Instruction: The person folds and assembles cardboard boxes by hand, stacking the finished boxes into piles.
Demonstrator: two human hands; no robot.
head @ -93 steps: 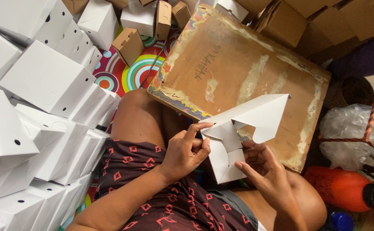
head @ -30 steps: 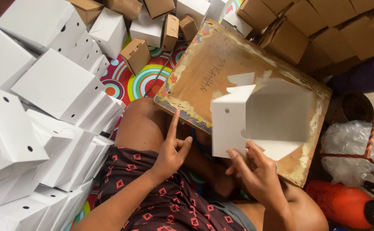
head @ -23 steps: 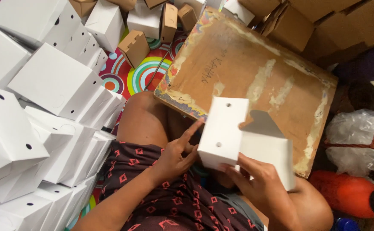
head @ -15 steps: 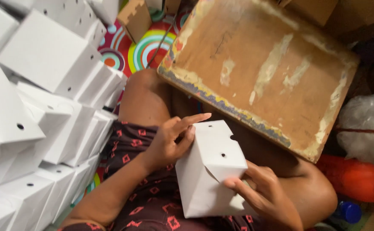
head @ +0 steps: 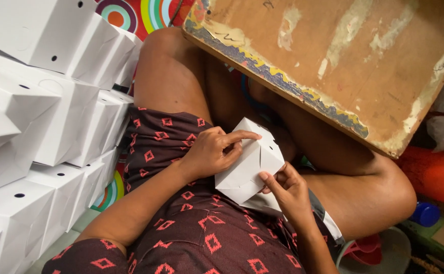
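While the person sits cross-legged, the white folding carton is held over the lap, just below the near edge of the worn wooden board that rests across the knees. The left hand is closed around the carton's left side, index finger laid flat along the top flaps. The right hand grips the carton's lower right corner, fingertips pressed against the panel.

Handling properties, as judged from appearance: the carton is thin paperboard, light, hollow and moderately stiff along its creases. Flat panels will dent or buckle under point pressure. Hold is best taken at folded edges and corners, where the board is doubled, with flaps pressed by the flat of a finger. The surface looks matt and dry, so slip is unlikely.

Surroundings, relative to the carton:
- To its left, stacked finished white boxes with small round holes fill the space, close to the left arm.
- Above it, the board, its face scuffed and stained, with peeling edge paint.
- Beyond the board, a mat with coloured rings.
- To its right, an orange object and a blue cap, low down.

Space is cramped.
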